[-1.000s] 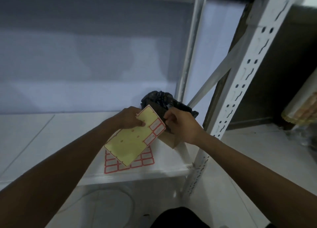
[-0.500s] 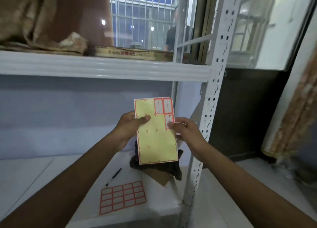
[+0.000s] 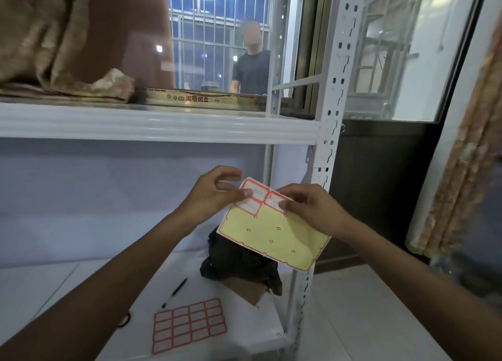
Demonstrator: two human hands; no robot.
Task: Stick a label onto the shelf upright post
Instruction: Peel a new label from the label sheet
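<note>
Head view, left hand (image 3: 209,196) and right hand (image 3: 312,209) pinch yellow label sheet (image 3: 271,237), perforated post (image 3: 330,143)

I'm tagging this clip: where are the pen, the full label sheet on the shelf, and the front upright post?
pen (image 3: 175,292): head view, mid-barrel.
full label sheet (image 3: 189,324): head view, its centre.
upright post (image 3: 326,148): head view, perforated face below the upper shelf.

The left hand (image 3: 214,195) pinches the top corner of a mostly peeled yellow label sheet (image 3: 271,238), and the right hand (image 3: 312,208) pinches its edge at the remaining red-bordered labels (image 3: 255,197), just beside the white shelf upright post (image 3: 330,132). On the shelf (image 3: 244,330) below lie a full sheet (image 3: 188,324), a pen (image 3: 175,292) and a black bag (image 3: 239,260)
</note>
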